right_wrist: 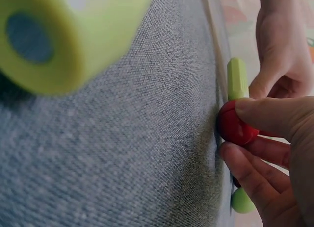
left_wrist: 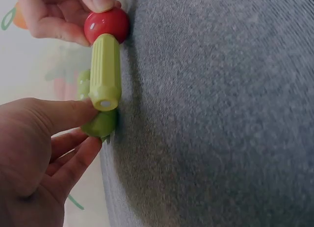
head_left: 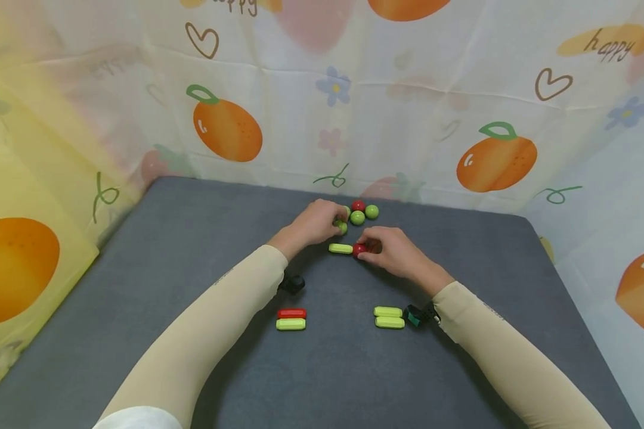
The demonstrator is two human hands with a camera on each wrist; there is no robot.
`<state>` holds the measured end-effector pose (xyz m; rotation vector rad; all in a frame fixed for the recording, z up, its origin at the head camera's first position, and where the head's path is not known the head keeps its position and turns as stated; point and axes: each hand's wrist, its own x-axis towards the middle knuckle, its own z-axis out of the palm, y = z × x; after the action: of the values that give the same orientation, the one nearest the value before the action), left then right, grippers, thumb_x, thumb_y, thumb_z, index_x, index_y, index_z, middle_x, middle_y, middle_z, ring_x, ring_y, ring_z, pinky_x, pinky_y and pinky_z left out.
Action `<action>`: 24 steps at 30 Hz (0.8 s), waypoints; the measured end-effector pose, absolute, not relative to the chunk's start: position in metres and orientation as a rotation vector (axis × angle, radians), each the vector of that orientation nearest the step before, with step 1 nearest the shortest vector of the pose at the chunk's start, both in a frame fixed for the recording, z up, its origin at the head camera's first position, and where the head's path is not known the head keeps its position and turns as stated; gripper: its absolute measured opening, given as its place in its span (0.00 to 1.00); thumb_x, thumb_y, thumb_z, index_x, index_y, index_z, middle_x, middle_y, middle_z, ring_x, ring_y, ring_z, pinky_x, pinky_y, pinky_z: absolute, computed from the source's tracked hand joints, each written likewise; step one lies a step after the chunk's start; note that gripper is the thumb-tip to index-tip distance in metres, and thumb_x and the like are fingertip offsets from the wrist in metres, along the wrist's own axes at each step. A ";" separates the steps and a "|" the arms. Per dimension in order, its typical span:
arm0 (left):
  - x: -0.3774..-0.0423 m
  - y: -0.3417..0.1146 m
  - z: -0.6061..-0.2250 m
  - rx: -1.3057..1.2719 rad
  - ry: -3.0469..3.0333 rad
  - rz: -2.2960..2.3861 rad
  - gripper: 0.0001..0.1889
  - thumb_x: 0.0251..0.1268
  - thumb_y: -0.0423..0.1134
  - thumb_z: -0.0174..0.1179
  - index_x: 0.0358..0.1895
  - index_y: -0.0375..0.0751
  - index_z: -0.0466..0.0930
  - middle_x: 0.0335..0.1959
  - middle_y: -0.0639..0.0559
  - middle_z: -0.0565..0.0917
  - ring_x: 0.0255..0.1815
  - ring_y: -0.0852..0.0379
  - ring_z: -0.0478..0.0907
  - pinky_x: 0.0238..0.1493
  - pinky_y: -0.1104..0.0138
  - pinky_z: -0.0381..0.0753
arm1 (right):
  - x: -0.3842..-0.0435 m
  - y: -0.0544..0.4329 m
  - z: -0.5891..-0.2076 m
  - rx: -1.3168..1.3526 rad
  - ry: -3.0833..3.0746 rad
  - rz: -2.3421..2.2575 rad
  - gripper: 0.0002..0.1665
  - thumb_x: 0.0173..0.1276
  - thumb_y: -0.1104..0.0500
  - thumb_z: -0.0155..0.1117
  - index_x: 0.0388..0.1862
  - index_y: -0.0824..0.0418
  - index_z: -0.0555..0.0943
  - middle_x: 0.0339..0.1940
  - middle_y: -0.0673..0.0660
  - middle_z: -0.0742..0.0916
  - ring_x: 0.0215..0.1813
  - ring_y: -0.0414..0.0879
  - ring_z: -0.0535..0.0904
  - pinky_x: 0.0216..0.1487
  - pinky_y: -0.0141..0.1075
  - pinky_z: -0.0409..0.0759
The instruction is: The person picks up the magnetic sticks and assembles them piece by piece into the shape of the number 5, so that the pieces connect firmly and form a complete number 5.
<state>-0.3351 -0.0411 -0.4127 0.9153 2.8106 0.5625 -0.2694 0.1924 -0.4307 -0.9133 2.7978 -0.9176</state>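
Note:
Near the back of the table, my left hand (head_left: pixel 318 223) pinches a green ball (left_wrist: pixel 100 123) between thumb and fingers. My right hand (head_left: pixel 394 250) grips a red ball (right_wrist: pixel 234 123) with thumb and fingertips. A yellow-green ribbed rod (left_wrist: pixel 105 72) lies end-on against that red ball, pointing left; whether they are joined I cannot tell. Just behind the hands sit more green balls (head_left: pixel 357 218) and a second red ball (head_left: pixel 358 205), some partly hidden by the left hand's fingers.
Nearer the front, a red rod (head_left: pixel 292 313) and a yellow-green rod (head_left: pixel 291 325) lie side by side on the left. Two yellow-green rods (head_left: pixel 389 322) lie beside the right wrist's camera (head_left: pixel 420 314). A printed curtain (head_left: pixel 290 137) borders the grey table (head_left: pixel 333 381).

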 end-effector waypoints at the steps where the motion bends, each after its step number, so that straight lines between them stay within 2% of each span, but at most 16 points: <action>1: -0.335 -0.042 -0.413 0.903 2.808 0.574 0.16 0.77 0.38 0.71 0.63 0.40 0.88 0.56 0.48 0.89 0.56 0.49 0.84 0.58 0.56 0.83 | -0.269 0.192 -0.431 -0.912 2.800 -0.916 0.09 0.72 0.59 0.80 0.47 0.53 0.88 0.41 0.45 0.89 0.41 0.38 0.86 0.45 0.42 0.87; 10: -0.335 -0.057 -0.410 0.829 2.794 0.698 0.18 0.74 0.41 0.74 0.63 0.41 0.88 0.54 0.48 0.89 0.53 0.50 0.86 0.56 0.55 0.84 | -0.271 0.190 -0.430 -0.916 2.800 -0.901 0.08 0.73 0.59 0.79 0.47 0.54 0.87 0.41 0.47 0.88 0.41 0.40 0.86 0.45 0.43 0.87; 15: -0.334 -0.067 -0.400 0.765 2.801 0.818 0.17 0.73 0.41 0.75 0.62 0.43 0.90 0.55 0.49 0.89 0.51 0.51 0.86 0.53 0.56 0.85 | -0.273 0.188 -0.429 -0.923 2.798 -0.868 0.07 0.74 0.58 0.79 0.46 0.53 0.87 0.39 0.46 0.88 0.40 0.40 0.84 0.44 0.43 0.86; 20: -0.331 -0.075 -0.392 0.748 2.772 0.895 0.17 0.73 0.40 0.75 0.61 0.44 0.90 0.56 0.50 0.88 0.53 0.51 0.85 0.54 0.55 0.85 | -0.274 0.189 -0.427 -0.915 2.790 -0.853 0.08 0.73 0.59 0.79 0.47 0.54 0.88 0.39 0.47 0.88 0.40 0.41 0.84 0.45 0.43 0.86; 24: -0.323 -0.084 -0.392 0.728 2.744 0.979 0.14 0.71 0.39 0.76 0.57 0.44 0.91 0.53 0.50 0.88 0.53 0.50 0.85 0.54 0.54 0.85 | -0.275 0.191 -0.426 -0.884 2.790 -0.849 0.06 0.74 0.59 0.78 0.46 0.53 0.88 0.40 0.46 0.88 0.41 0.41 0.85 0.45 0.43 0.86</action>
<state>-0.3230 -0.0837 -0.3920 0.7278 2.7441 0.9791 -0.2745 0.1908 -0.4257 -0.8841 2.7899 -0.8487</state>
